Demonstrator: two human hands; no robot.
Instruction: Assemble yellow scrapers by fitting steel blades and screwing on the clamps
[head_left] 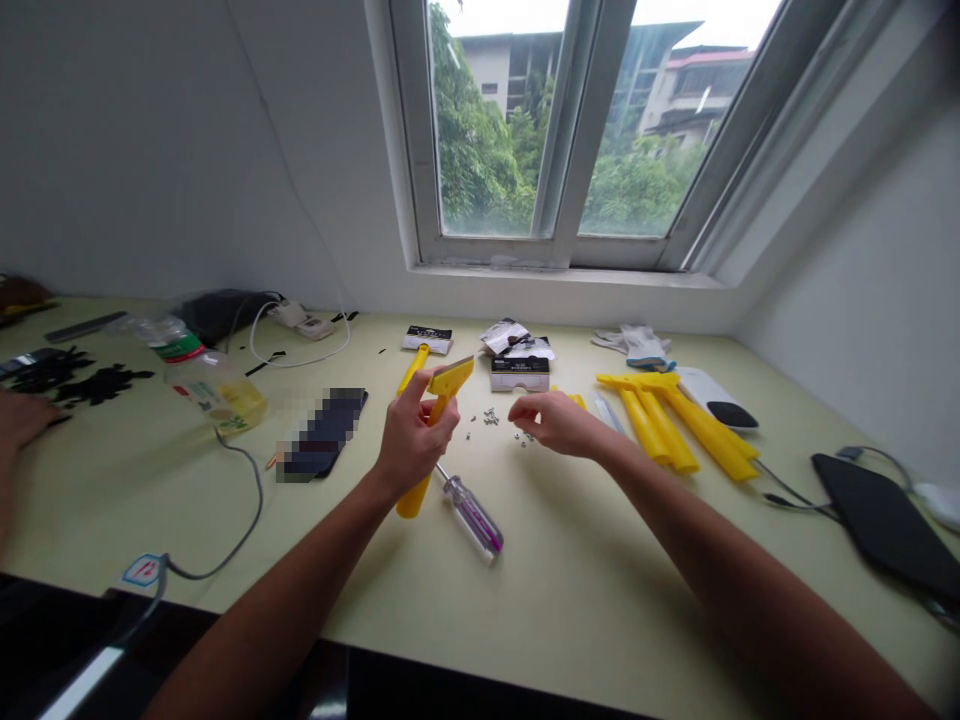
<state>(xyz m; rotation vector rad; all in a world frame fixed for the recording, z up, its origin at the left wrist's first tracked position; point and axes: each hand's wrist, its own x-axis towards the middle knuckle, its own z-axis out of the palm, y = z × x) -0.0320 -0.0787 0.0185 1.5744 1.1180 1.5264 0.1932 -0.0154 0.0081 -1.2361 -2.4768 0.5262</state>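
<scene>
My left hand (409, 435) is wrapped round a yellow scraper (451, 377), its wide head up and its handle pointing down toward me. Over the table, my right hand (559, 422) has its fingers curled together in a pinch; whatever is between the fingertips is too small to make out. Small metal nuts (523, 438) lie just under those fingertips, and a cluster of tiny screws (491, 416) lies between the two hands. A screwdriver (474, 517) with a clear and purple handle rests below the scraper, its tip partly hidden by my left hand.
Yellow scraper parts (660, 425) lie to the right, and another yellow scraper (414, 370) lies behind my left hand. Black-and-white packets (520, 373), gloves (637, 343), a phone (330, 435) and a tilted bottle (210, 385) surround the work. Another person's hand (26, 420) is at far left.
</scene>
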